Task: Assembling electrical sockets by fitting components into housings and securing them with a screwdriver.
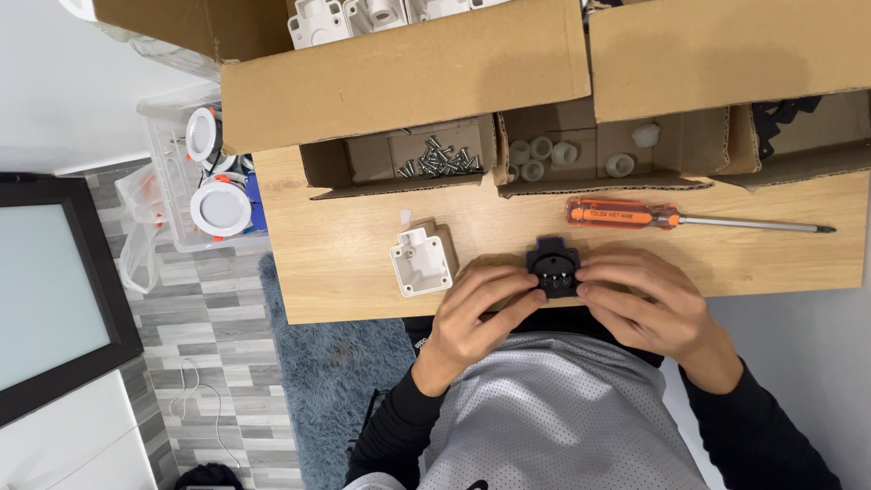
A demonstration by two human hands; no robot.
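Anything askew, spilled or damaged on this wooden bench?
Nothing stands out. Both hands, left and right, hold a small black plastic part. The open white plastic box sits upright, the orange-handled screwdriver lies flat, and the silver screws stay inside their cardboard compartment.

The small black round-faced plastic socket part (553,269) sat at the near edge of the wooden surface (345,263), between the left hand (476,313) and right hand (649,304). The white square plastic housing (422,261) lay to its left; the orange-handled screwdriver (671,218) lay behind it.
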